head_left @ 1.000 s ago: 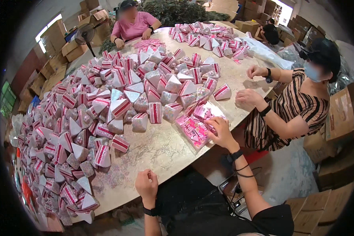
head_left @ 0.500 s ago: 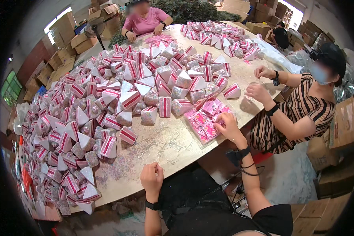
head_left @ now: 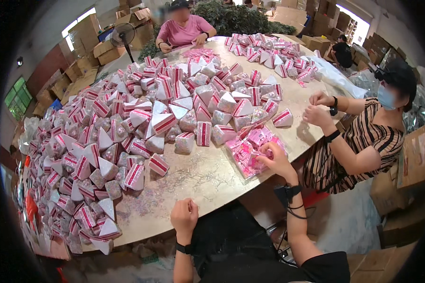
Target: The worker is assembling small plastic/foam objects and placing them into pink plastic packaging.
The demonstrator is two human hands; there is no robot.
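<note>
My left hand (head_left: pixel 184 216) is closed in a loose fist at the table's near edge; whatever it may hold is hidden. My right hand (head_left: pixel 277 160) reaches over a clear bag of small pink printed packets (head_left: pixel 243 158), its bent fingers touching the top ones. Thumb and forefinger are a little apart there, and no packet is lifted between them. Just beyond the bag begins a large heap of glittery cake-slice-shaped ornaments (head_left: pixel 203 134), white with pink and red stripes. One such ornament (head_left: pixel 158 164) lies at the heap's near edge, between the heap and my left hand.
Thin clear strands and glitter (head_left: pixel 189 175) are scattered on the pale table (head_left: pixel 222 191). A co-worker in a striped top (head_left: pixel 347 155) is at the right edge, another in pink (head_left: pixel 186 30) at the far side. A smaller ornament pile (head_left: pixel 269 49) lies at the back, near a fan (head_left: pixel 123 35).
The whole view has shifted slightly. My right hand has come slightly nearer to me over the pink packets, its fingers more bent. My left hand stays closed in much the same place.
</note>
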